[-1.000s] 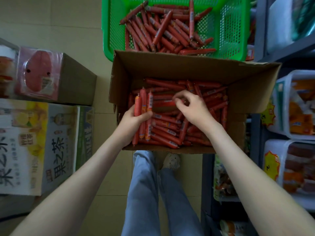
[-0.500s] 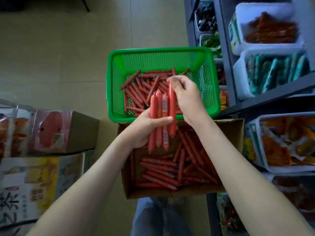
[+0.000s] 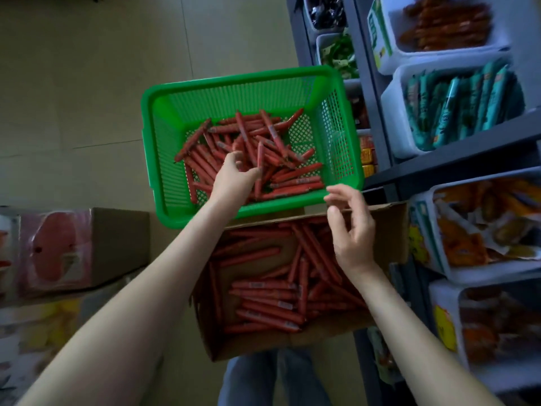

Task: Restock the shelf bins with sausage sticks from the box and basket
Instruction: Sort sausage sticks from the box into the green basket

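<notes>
ok so the left hand [image 3: 234, 177] is down inside the green basket [image 3: 234, 80], sitting right on top of the sausage sticks [image 3: 272, 136]; fingers loosely spread, not gripping anything, the thumb tip just touches one stick that's tipped up nearly vertical beside it. the right hand [image 3: 352, 232] hovers over the far edge of the cardboard box [image 3: 263, 345], between box and basket; fingers softly curled, holding nothing, not touching the sticks below it.

counts: one basket, one box, two hands; the sticks are way too many and too piled up to count properly, dozens in the basket and dozens more in the box. the basket sits just past the box, its near rim overlapping the box's far edge. shelf bins [image 3: 390, 118] on the right: four big white ones I can count, plus two smaller ones further back.

writing: sticks have little pale label patches, unreadable; yellow tags [image 3: 445, 326] on the bin fronts, too blurry; two cartons [image 3: 117, 244] on the left, print smeared, can't read.
</notes>
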The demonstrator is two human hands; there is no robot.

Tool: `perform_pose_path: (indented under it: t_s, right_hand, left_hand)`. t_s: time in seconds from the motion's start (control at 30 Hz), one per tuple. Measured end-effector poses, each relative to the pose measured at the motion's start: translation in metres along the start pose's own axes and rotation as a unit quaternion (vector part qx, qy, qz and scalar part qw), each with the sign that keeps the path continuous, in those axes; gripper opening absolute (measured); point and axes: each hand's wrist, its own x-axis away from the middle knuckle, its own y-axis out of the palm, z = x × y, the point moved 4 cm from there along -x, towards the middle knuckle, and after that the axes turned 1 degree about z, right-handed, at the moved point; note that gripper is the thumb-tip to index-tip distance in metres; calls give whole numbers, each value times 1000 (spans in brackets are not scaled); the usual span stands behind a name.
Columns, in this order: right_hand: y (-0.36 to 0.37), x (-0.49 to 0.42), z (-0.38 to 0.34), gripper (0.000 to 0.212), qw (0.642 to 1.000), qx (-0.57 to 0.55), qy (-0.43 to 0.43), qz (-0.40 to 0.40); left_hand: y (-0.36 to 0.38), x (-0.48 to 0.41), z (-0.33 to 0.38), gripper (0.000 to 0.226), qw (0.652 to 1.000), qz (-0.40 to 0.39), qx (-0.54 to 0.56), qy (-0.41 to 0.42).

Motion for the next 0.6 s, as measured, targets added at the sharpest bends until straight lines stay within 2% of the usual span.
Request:
perform_pose_path:
  t_s: [0.07,0.1,0.2,0.27,0.3,0.37,0.43,0.5,0.57,0.6]
  right_hand:
    - [-1,25,23,26,994,96,-44,-29]
    - [1,34,31,27,987,139,-71,-39]
    - [12,44,39,32,959,237,-153,-29]
    - [20,45,39,35,938,283,-201,-5]
    - [23,46,41,35,927,305,-217,7]
    - [24,52,48,39,903,360,-232,18]
    - [24,61,55,48,882,409,-234,4]
    - [27,72,68,59,876,428,-216,-55]
    - [32,83,91,71,875,442,-124,-150]
    - [33,87,107,76,868,452,-36,-202]
  left_hand:
    - [7,23,-2,36,996,28,-14,83]
    - [10,37,-2,29,986,44,-32,155]
    - [21,86,-8,22,916,87,-100,378]
    - [31,113,-26,21,865,77,-140,475]
    - [37,121,-40,20,850,55,-165,497]
    - [50,122,-80,25,845,-4,-243,477]
    - [58,106,-129,40,863,-36,-350,362]
    - [57,90,-174,56,868,-38,-440,228]
    - [54,81,-203,66,855,-28,-493,162]
    - [54,80,-214,67,843,-35,-519,138]
